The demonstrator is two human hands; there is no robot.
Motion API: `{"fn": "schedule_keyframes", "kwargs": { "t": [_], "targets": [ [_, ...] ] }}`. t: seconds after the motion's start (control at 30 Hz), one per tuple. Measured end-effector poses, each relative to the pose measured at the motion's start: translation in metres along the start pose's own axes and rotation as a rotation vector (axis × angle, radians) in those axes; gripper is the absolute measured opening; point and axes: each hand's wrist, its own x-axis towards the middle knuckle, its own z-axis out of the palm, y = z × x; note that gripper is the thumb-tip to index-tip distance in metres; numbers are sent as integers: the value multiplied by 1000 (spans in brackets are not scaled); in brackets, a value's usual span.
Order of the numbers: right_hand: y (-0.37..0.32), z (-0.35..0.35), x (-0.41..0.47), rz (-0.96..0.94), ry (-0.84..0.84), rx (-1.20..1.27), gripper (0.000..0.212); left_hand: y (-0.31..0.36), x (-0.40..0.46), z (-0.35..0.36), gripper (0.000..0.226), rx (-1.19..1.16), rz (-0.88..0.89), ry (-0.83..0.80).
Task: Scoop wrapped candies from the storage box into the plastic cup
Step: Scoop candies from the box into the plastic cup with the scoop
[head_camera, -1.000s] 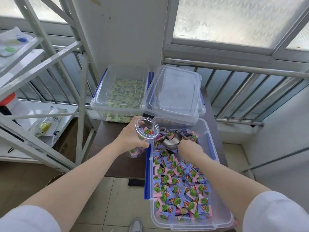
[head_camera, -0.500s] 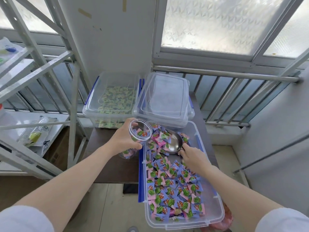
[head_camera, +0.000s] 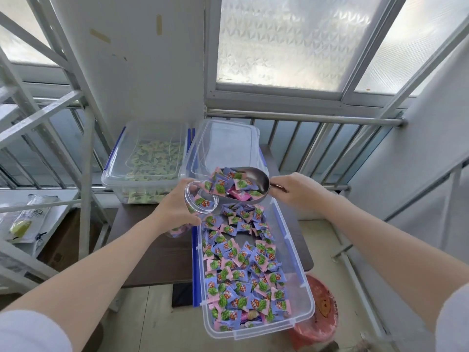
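A clear storage box (head_camera: pixel 302 285) with blue clips holds many pink-and-purple wrapped candies (head_camera: pixel 243 270). My left hand (head_camera: pixel 175 209) grips a clear plastic cup (head_camera: pixel 200 200), tilted, at the box's far left corner; some candies lie inside it. My right hand (head_camera: pixel 295 190) holds the handle of a metal scoop (head_camera: pixel 256 182) heaped with candies. The scoop is raised above the box's far end, its lip just right of the cup's mouth.
A second clear box (head_camera: pixel 119 171) with pale green candies and a clear lid (head_camera: pixel 225 146) lie at the back of the dark table (head_camera: pixel 152 252). White metal shelving (head_camera: pixel 50 118) stands left, a railing (head_camera: pixel 317 120) behind, a red stool (head_camera: pixel 322 311) under the right.
The scoop, earlier down among the candies in the box, has lifted out full and come up beside the cup's mouth. My left hand keeps the cup in about the same place.
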Motion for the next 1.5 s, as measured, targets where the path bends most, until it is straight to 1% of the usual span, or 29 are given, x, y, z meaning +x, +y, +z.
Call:
{"fn": "schedule_keyframes", "kwargs": {
  "t": [0.1, 0.23, 0.3, 0.47, 0.73, 0.87, 1.0, 1.17, 1.27, 1.33, 1.43, 1.5],
  "targets": [
    [-27, -19, 19, -49, -103, -168, 29, 3, 0, -1, 94, 14, 9, -6],
    [-56, -37, 40, -102, -150, -340, 26, 4, -4, -2, 92, -13, 23, 1],
    [-66, -40, 47, -119, -170, -385, 21, 5, -8, -2, 91, -13, 27, 8],
    [-77, -49, 55, -122, -169, -438, 18, -1, -15, -5, 95, -83, -7, 48],
    [-63, -65, 55, -65, -140, -375, 31, -15, -19, -7, 92, -150, -68, 140],
    [-45, -62, 51, -24, -114, -256, 36, -18, -19, -9, 92, -164, -80, 172],
    [-30, -56, 40, 93, -127, -141, 40, -20, -18, -10, 93, -186, -94, 200],
    [-27, -25, 25, 290, -275, -178, 30, -23, -15, -8, 99, -195, -124, 204],
    [-27, 5, 22, 350, -371, -198, 16, -23, -14, -6, 95, -205, -117, 205],
    [-30, 21, 19, 360, -460, -216, 10, -21, -13, -4, 92, -202, -105, 201],
    [-36, 35, 10, 373, -617, -256, 15, -21, -12, -3, 91, -193, -103, 204],
    [-37, 45, 6, 416, -695, -251, 27, -22, -11, -4, 89, -190, -109, 205]
  ]
}}
